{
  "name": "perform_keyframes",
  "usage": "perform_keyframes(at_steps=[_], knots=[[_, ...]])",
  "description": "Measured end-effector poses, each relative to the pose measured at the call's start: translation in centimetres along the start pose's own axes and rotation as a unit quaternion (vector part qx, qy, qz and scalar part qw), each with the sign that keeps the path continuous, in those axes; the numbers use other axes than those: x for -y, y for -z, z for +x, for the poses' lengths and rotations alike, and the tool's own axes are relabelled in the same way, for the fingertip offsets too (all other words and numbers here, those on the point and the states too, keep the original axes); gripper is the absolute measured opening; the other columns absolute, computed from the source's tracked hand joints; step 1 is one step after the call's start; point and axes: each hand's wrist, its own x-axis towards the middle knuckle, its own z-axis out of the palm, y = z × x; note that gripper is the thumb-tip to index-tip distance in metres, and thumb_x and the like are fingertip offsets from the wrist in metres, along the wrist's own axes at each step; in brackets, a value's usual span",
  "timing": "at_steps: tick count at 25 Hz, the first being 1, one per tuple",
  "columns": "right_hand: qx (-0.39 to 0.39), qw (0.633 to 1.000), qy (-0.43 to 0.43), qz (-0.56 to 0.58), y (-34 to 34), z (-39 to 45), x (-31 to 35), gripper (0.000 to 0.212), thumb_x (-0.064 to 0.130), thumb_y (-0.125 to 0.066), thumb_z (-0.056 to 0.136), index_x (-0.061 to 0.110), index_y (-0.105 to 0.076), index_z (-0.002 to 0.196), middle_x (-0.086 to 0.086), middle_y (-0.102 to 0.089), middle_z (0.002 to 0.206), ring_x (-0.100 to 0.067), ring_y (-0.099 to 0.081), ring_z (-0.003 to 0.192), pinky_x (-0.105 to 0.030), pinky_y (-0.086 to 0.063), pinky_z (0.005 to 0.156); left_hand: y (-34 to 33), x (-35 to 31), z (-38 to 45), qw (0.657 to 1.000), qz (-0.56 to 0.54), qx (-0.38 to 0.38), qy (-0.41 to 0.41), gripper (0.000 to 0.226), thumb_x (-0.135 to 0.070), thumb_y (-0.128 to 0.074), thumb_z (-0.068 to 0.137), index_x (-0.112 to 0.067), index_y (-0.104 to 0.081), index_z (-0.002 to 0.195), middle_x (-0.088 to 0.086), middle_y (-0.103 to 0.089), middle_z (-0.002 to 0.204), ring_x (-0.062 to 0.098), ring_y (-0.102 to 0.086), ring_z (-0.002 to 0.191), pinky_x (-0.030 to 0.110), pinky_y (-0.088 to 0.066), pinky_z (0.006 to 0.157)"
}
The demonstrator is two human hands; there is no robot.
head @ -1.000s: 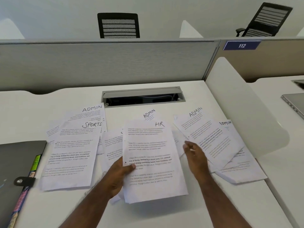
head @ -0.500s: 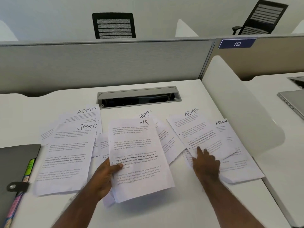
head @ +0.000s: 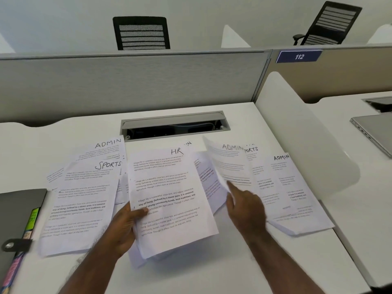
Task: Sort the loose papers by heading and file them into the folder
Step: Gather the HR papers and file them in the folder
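The HR sheet (head: 169, 200) lies at the middle of the desk (head: 212, 272), in front of the cable slot (head: 175, 125). Left of the HR sheet lies a SPORTS sheet (head: 82, 204), overlapping an ADMIN sheet (head: 104, 148) behind it; further left, at the desk's edge, lies the folder (head: 14, 219). Right of the HR sheet a lifted ADMIN sheet (head: 231, 164) overlaps more papers (head: 290, 192). Beyond those a divider (head: 297, 128) stands.

Sheets (head: 169, 194) headed HR, ADMIN, SPORTS; sign (head: 299, 56) 112

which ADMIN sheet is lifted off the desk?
The middle ADMIN sheet, curling up at the right hand; the far-left and far-right ones lie flat.
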Motion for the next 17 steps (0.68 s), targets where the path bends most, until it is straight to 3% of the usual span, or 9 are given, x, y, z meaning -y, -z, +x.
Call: perform_keyframes(at_steps=[2, 5, 6, 8, 10, 13, 15, 17], knots=[[0.047, 0.997, 0.053, 0.024, -0.5, -1.3, 1.6, 0.038, 0.028, -0.069, 0.086, 0.017, -0.069, 0.123, -0.011, -0.072, 0.071, -0.031, -0.068, 0.064, -0.038, -0.055, 0.061, 0.2, -0.3, 0.0, 1.0, -0.006, -0.006, -0.003, 0.056, 0.002, -0.063, 0.078, -0.01, -0.059, 0.132, 0.016, -0.07, 0.123, 0.035, -0.07, 0.105, 0.044, -0.061, 0.072], [0.222, 0.972, 0.058, 0.056, -1.6, -2.8, 2.3, 0.045, 0.05, -0.038, 0.101, 0.03, -0.055, 0.137, 0.002, -0.073, 0.112, -0.021, -0.066, 0.102, -0.034, -0.05, 0.087, 0.7, -0.6, -0.1, 1.0, -0.011, -0.012, -0.009, 0.054, 0.002, -0.063, 0.076, -0.011, -0.061, 0.129, 0.016, -0.07, 0.122, 0.035, -0.071, 0.103, 0.045, -0.061, 0.072], [0.234, 0.968, 0.034, 0.082, -1.8, -2.9, 1.9, 0.046, 0.052, -0.036, 0.1, 0.032, -0.055, 0.137, 0.006, -0.07, 0.12, -0.019, -0.064, 0.108, -0.032, -0.048, 0.092, 0.8, -0.7, -0.2, 1.0, -0.012, -0.012, -0.01, 0.053, 0.003, -0.063, 0.076, -0.012, -0.063, 0.127, 0.016, -0.07, 0.123, 0.036, -0.071, 0.104, 0.046, -0.062, 0.073], [0.161, 0.98, -0.04, 0.113, -1.9, -2.2, -0.1, 0.041, 0.046, -0.049, 0.097, 0.028, -0.06, 0.132, 0.004, -0.068, 0.126, -0.022, -0.062, 0.114, -0.036, -0.046, 0.097, 1.2, -1.0, -0.5, 1.0, -0.013, -0.012, -0.011, 0.052, 0.004, -0.061, 0.077, -0.012, -0.063, 0.126, 0.016, -0.069, 0.123, 0.037, -0.069, 0.106, 0.047, -0.061, 0.077], [0.098, 0.983, -0.149, 0.033, -2.0, -0.8, -3.9, 0.045, 0.04, -0.057, 0.093, 0.023, -0.057, 0.135, -0.004, -0.059, 0.139, -0.027, -0.052, 0.127, -0.043, -0.042, 0.1, 1.6, -1.0, -0.8, 1.0, -0.015, -0.016, -0.01, 0.055, 0.005, -0.06, 0.078, -0.012, -0.06, 0.13, 0.017, -0.069, 0.125, 0.038, -0.067, 0.109, 0.048, -0.061, 0.079], [0.182, 0.923, -0.334, -0.057, -1.5, 0.7, -9.9, 0.069, 0.052, -0.052, 0.092, 0.022, -0.031, 0.15, -0.009, -0.029, 0.159, -0.034, -0.025, 0.145, -0.054, -0.031, 0.109, 2.0, -1.1, -1.3, 1.0, -0.017, -0.012, -0.011, 0.06, 0.006, -0.06, 0.077, -0.013, -0.057, 0.134, 0.016, -0.069, 0.125, 0.039, -0.065, 0.113, 0.049, -0.06, 0.081], [0.225, 0.895, -0.381, -0.061, -1.5, 0.6, -12.4, 0.083, 0.06, -0.053, 0.088, 0.018, -0.022, 0.153, -0.013, -0.027, 0.158, -0.036, -0.029, 0.142, -0.055, -0.032, 0.107, 2.0, -1.1, -1.4, 1.0, -0.013, -0.007, -0.013, 0.061, 0.005, -0.06, 0.078, -0.015, -0.056, 0.135, 0.016, -0.068, 0.126, 0.039, -0.064, 0.114, 0.05, -0.06, 0.081], [0.225, 0.895, -0.379, -0.068, -1.6, 0.5, -13.7, 0.088, 0.062, -0.059, 0.084, 0.014, -0.027, 0.15, -0.016, -0.038, 0.149, -0.037, -0.04, 0.133, -0.053, -0.038, 0.102, 1.9, -1.1, -1.5, 1.0, -0.012, -0.006, -0.014, 0.061, 0.004, -0.06, 0.078, -0.015, -0.056, 0.136, 0.016, -0.068, 0.127, 0.04, -0.063, 0.116, 0.051, -0.059, 0.083]])
